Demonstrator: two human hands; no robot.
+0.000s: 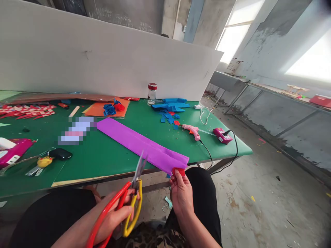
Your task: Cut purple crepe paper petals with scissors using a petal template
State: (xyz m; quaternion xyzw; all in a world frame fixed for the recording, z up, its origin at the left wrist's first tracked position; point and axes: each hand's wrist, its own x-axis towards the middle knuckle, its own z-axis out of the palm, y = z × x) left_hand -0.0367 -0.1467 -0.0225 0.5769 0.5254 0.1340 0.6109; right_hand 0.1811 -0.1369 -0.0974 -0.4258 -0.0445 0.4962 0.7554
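Note:
My left hand (119, 210) is closed around a pair of scissors (137, 179) with one red and one yellow handle loop. The blades point up and away, slightly parted, just before the front edge of the table. Between thumb and fingers, my right hand (181, 191) pinches a small red paper piece (182, 171). This piece overlaps the near end of a long purple paper strip (139, 143), which lies slantwise across the green table (144, 120) and reaches over its edge. Whether my fingers also grip the strip, I cannot tell.
A pink glue gun (191, 131) lies beside a magenta power socket (222, 135). Blue paper scraps (169, 117) and a red-lidded jar (152, 93) are behind. Paper flowers (113, 108) rest on orange sheets; keys with a yellow charm (44, 162) lie left. A white board (116, 65) stands behind.

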